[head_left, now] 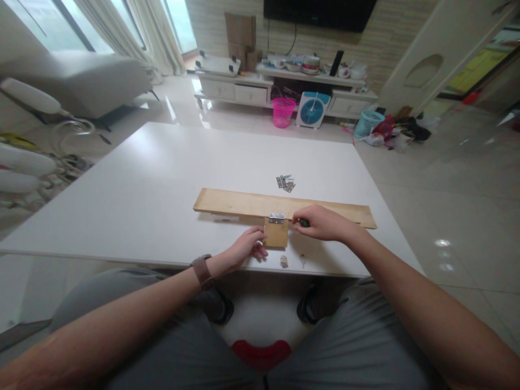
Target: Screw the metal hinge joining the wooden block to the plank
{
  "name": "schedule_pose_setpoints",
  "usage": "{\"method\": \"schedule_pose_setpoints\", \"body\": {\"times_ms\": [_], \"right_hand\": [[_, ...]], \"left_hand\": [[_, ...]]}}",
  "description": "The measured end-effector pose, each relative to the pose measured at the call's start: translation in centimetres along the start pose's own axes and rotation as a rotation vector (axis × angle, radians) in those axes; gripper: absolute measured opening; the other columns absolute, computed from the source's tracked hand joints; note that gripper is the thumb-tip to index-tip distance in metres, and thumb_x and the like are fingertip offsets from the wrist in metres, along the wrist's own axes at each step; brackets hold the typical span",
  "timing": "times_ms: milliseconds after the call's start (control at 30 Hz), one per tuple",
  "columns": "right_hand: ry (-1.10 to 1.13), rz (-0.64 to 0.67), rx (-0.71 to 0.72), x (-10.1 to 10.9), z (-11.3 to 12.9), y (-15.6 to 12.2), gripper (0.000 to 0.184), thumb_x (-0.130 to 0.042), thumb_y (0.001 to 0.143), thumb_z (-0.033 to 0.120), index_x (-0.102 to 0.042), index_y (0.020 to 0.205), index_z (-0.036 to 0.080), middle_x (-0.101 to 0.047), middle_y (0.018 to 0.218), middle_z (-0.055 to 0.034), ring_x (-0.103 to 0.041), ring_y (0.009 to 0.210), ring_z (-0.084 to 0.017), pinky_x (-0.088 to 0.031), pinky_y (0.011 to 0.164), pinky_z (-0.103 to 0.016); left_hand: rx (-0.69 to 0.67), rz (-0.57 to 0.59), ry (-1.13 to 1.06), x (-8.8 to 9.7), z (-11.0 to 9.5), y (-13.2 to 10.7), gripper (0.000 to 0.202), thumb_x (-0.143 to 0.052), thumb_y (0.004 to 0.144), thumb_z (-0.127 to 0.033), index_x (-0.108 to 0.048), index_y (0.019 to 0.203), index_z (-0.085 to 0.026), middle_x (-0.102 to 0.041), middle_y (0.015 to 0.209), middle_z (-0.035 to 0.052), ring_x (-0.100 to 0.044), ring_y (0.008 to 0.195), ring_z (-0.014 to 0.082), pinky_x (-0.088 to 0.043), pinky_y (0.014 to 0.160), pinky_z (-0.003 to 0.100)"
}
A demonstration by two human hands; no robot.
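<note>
We have a hinge (pixel 277 219) across the meeting edges of the long board (pixel 244 203) and the small board (pixel 276 236) on the white table (pixel 134 189). Our left hand (pixel 248 246) is at the small board's left edge, fingers loosely parted. Our right hand (pixel 319 222) grips a dark tool (pixel 304 222) beside the hinge, fingers curled around it.

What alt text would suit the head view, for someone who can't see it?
A left hand is at a wooden block, the right hand holds a dark object, and a hinge spans block and long board. More hinges lie beyond on the white table.
</note>
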State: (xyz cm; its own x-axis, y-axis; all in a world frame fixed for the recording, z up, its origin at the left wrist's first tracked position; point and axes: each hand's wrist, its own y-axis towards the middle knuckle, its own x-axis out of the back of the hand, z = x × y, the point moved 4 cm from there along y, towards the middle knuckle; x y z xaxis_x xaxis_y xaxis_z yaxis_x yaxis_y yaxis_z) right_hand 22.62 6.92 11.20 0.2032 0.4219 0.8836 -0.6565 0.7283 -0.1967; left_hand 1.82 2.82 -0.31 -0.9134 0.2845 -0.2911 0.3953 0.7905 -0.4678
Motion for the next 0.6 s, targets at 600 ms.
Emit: {"method": "schedule_pose_setpoints", "body": {"times_ms": [600], "right_hand": [[-0.030,-0.148,-0.134,0.6,-1.2,-0.4,0.037,-0.061,0.094,0.023,-0.069,0.130,0.018,-0.078,0.108,-0.0100,-0.067,0.083,-0.018,-0.044,0.078,-0.027]], "left_hand": [[-0.081,0.014,-0.242,-0.3,-1.8,-0.6,0.032,-0.069,0.086,-0.041,-0.067,0.105,-0.014,-0.070,0.086,0.0071,-0.061,0.057,0.0138,-0.049,0.050,0.025]]}}
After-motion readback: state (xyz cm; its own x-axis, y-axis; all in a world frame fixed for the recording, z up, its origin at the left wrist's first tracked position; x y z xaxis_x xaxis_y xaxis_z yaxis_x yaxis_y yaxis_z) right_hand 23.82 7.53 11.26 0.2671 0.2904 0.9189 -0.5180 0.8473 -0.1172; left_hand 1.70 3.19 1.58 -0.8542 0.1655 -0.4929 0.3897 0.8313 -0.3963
